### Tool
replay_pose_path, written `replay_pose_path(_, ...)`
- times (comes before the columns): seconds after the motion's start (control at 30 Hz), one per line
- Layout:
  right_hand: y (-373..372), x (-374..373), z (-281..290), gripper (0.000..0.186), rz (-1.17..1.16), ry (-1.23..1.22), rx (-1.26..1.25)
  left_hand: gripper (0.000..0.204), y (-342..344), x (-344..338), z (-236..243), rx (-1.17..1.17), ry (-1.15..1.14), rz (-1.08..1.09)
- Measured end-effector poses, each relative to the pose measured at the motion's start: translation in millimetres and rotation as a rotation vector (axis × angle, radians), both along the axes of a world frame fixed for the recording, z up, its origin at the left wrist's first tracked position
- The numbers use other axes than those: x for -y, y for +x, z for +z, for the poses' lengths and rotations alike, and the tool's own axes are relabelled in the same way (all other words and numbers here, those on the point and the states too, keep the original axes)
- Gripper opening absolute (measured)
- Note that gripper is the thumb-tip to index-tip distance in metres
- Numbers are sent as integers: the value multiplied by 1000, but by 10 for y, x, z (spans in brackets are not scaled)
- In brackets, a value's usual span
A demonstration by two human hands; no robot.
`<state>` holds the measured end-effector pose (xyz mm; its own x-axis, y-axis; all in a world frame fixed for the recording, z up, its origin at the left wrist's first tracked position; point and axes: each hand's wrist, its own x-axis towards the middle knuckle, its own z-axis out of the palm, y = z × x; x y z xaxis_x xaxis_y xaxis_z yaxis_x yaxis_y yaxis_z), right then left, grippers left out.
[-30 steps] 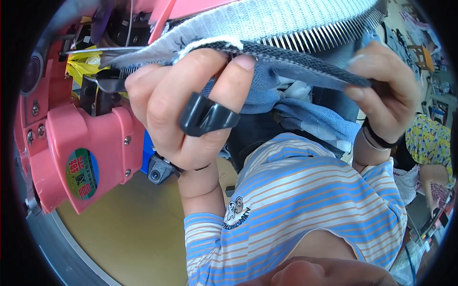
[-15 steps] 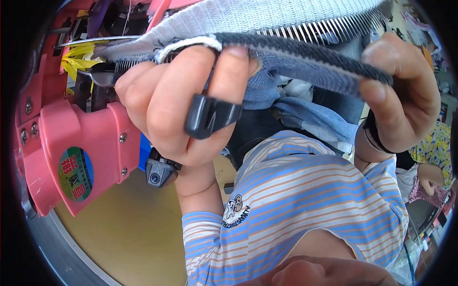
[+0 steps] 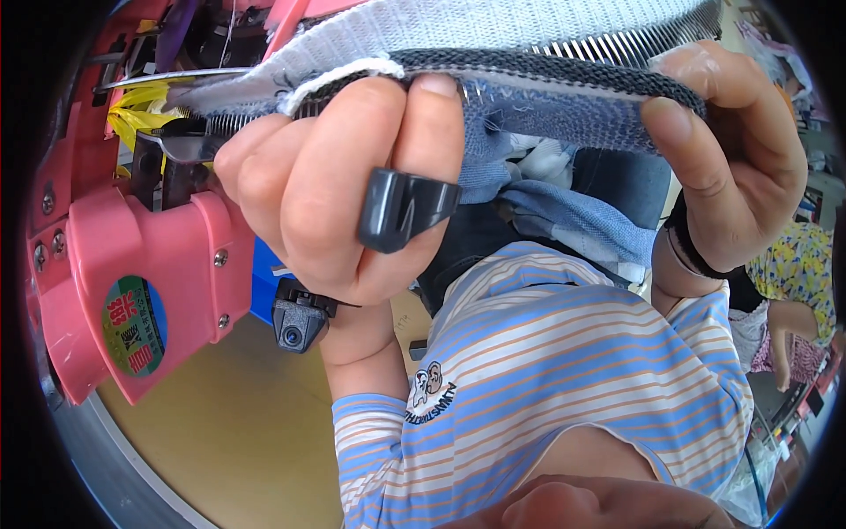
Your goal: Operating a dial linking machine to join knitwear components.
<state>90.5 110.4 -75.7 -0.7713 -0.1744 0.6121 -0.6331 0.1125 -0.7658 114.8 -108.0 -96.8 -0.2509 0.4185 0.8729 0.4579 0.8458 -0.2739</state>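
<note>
My left hand (image 3: pixel 352 181) grips a knitted strip (image 3: pixel 564 79) with dark charcoal edging, a short white section and blue-grey knit below it; a black plastic finger tool (image 3: pixel 405 210) sits on a finger. My right hand (image 3: pixel 727 159) pinches the strip's right end between thumb and fingers. Just beyond them, light grey ribbed knit fabric (image 3: pixel 493 22) lies along a row of metal needles (image 3: pixel 608 51). Blue knit fabric (image 3: pixel 573 220) hangs below the strip.
A pink machine housing (image 3: pixel 137 264) fills the left side, near a yellow plastic bag (image 3: pixel 137 113) and a small camera (image 3: pixel 289 322) by my left wrist. A round tan surface (image 3: pixel 211 423) lies below. Another person in patterned yellow clothing (image 3: pixel 789 273) is at the right.
Both hands and the strip have shifted slightly upward; my left hand has also moved left. My right hand went right, then back a little, still pinching the strip's end.
</note>
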Motion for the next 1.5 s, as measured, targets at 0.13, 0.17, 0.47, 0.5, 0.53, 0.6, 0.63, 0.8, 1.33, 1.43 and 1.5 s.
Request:
replay_pose_path(0.13, -11, -40, -1, 28, 42, 13, 25, 15, 14, 16, -21, 2, 71, -70)
replay_pose_path(0.17, -11, -14, 22, 28, 43, 28, 11, 15, 25, 8, -18, 1, 73, -73)
replay_pose_path(0.47, 12, 11, 87, 22, 212, 229, -49, 15, 62, -18, 13, 60, 132, -98)
replay_pose_path(0.5, 24, 40, 124, 22, 183, 338, -26, 15, 80, -34, 10, 82, 181, -100)
replay_pose_path(0.53, 14, 82, 163, 22, 177, 391, -78, 16, 96, -45, 9, 105, 229, -102)
replay_pose_path(0.6, 46, 157, 146, 23, 157, 402, -94, 16, 166, -31, 5, 122, 249, -88)
replay_pose_path(0.63, 59, 184, 133, 24, 132, 414, -108, 17, 198, -15, 2, 141, 270, -79)
replay_pose_path(0.8, 73, 143, 180, 25, 99, 456, -226, 13, 173, -37, 68, 127, 268, -119)
replay_pose_path(1.33, 20, 103, 6, 20, 178, 264, -14, 23, 158, -51, -60, 267, 389, -143)
replay_pose_path(1.43, 46, 97, 10, 20, 200, 253, 19, 24, 169, -41, -114, 261, 355, -151)
replay_pose_path(1.5, 33, 113, 5, 20, 238, 259, 4, 26, 175, -18, -111, 254, 348, -158)
